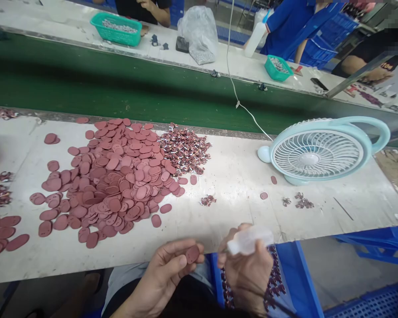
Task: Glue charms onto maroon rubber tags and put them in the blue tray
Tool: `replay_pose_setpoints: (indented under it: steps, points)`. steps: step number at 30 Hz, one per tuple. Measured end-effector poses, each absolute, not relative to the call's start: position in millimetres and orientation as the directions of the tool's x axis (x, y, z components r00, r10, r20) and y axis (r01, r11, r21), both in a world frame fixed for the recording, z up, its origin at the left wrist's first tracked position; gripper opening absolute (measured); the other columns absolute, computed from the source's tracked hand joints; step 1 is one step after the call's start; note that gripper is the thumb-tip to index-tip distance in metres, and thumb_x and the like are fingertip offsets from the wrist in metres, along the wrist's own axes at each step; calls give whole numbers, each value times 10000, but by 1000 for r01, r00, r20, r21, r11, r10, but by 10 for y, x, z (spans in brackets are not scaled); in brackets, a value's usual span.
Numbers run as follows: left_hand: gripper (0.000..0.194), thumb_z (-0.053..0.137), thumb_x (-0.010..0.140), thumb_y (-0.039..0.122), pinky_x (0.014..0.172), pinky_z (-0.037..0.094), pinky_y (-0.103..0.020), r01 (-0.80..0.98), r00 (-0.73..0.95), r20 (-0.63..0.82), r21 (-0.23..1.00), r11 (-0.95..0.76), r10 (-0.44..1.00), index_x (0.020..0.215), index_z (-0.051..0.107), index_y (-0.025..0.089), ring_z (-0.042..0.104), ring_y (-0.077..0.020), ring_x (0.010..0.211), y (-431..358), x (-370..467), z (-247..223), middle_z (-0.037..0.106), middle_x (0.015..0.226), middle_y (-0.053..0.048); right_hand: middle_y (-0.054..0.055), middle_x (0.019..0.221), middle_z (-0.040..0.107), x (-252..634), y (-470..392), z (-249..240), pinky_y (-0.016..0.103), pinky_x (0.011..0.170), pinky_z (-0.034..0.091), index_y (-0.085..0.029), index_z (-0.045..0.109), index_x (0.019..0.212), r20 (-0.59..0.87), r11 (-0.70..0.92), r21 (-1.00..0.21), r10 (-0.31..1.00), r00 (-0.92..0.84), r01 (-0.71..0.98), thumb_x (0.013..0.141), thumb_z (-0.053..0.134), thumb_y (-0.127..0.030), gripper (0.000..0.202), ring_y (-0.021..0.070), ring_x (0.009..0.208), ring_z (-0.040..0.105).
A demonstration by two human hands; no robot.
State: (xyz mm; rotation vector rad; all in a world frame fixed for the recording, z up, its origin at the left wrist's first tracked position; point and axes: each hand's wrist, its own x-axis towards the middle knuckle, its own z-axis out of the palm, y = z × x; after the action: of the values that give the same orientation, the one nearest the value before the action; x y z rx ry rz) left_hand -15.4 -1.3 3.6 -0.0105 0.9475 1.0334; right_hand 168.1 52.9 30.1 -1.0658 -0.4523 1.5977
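My left hand pinches a reddish-brown oval disc between thumb and fingers, just off the table's front edge. To its right, my right hand is closed around a small whitish translucent bottle, slightly smeared by motion. A large heap of similar oval discs covers the left part of the white table. Against the heap's right side lies a pile of small dark red and white pieces. Below my right hand, a blue tray holds rows of small dark red pieces, partly hidden by the hand.
A light blue fan rests at the right of the table, its white cord running upward. Behind a green strip, another bench carries green baskets and a plastic bag. Co-workers, one in a blue shirt, are there.
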Motion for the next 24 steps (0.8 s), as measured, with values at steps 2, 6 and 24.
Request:
replay_pose_setpoints:
  steps: [2,6,24]
  points:
    - [388,986,662,345,809,647,-203,-730,168,-665,413,545,728,1007,874,206,824,-229,951,-17,-177,23,877,1105,-136,-48,659,666,1850,785,96,155,366,533,-229,660,1019,-462,-360,-527,882,-95,-770,930,667,-517,301,106,484,646]
    - [402,992,653,352,798,652,-195,-723,140,-684,423,546,716,1005,873,200,825,-231,956,-6,-226,32,876,1107,-135,-58,702,659,2132,1056,-201,10,510,527,-169,641,1135,-326,-465,-67,846,-421,-883,1008,606,-275,169,34,603,692]
    - [393,979,680,359,792,654,-197,-712,11,-711,488,505,703,1025,863,211,822,-221,968,-57,-398,84,880,1113,-91,95,989,826,1595,1426,-32,348,849,539,-197,736,1189,-110,126,-589,966,-234,798,1005,558,-305,278,246,906,750]
